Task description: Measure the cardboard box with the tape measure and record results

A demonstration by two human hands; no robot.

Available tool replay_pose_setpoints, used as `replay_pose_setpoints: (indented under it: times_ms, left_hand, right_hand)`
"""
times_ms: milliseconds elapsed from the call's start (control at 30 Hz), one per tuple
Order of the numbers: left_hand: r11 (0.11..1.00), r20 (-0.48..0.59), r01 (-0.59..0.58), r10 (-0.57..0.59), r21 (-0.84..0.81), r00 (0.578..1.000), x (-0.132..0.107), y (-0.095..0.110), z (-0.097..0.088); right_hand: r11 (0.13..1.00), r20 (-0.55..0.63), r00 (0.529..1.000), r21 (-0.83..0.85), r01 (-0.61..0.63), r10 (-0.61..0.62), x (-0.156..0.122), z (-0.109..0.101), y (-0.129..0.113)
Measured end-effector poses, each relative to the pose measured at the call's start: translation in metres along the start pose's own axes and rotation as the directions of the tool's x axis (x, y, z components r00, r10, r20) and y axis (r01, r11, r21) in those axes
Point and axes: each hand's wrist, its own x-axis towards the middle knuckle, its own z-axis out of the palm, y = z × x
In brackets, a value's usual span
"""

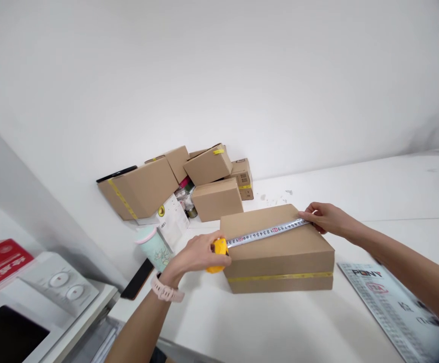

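Head view shows me the left hand wrapped round the yellow tape-measure case, right hand pinching its blade, which could recoil if loosened.

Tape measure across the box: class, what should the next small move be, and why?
Probably hold steady and read the blade: the left hand holds the yellow case at one edge of the box, the right hand holds the blade's end near the opposite edge.

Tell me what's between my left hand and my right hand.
In the head view, a silver tape blade runs between the left hand and the right hand, over the top of a cardboard box.
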Motion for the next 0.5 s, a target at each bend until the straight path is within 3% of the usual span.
replay_pose_setpoints:
  times_ms: [233, 333, 400, 500]
  left_hand:
    - [0.949, 0.168, 0.057, -0.004, -0.309, 0.986, -0.038, 0.026, 0.010]
    - [0.778, 0.309, 0.207, -0.017, -0.593, 0.951, -0.056, 0.025, 0.024]
    - [0.596, 0.391, 0.308, 0.011, -0.742, 0.920, -0.066, 0.016, 0.049]
    - [0.415, 0.400, 0.355, 0.024, -0.838, 0.916, -0.073, -0.005, 0.111]
  right_hand:
    - [0.991, 0.168, 0.980, -0.053, 0.120, -0.110, 0.000, -0.027, -0.037]
    - [0.978, 0.198, 0.965, -0.082, 0.194, -0.175, -0.006, -0.040, -0.060]
    - [0.972, 0.241, 0.949, -0.068, 0.226, -0.204, -0.010, -0.047, -0.072]
    - [0.968, 0.305, 0.921, 0.006, 0.251, -0.241, -0.012, -0.049, -0.084]
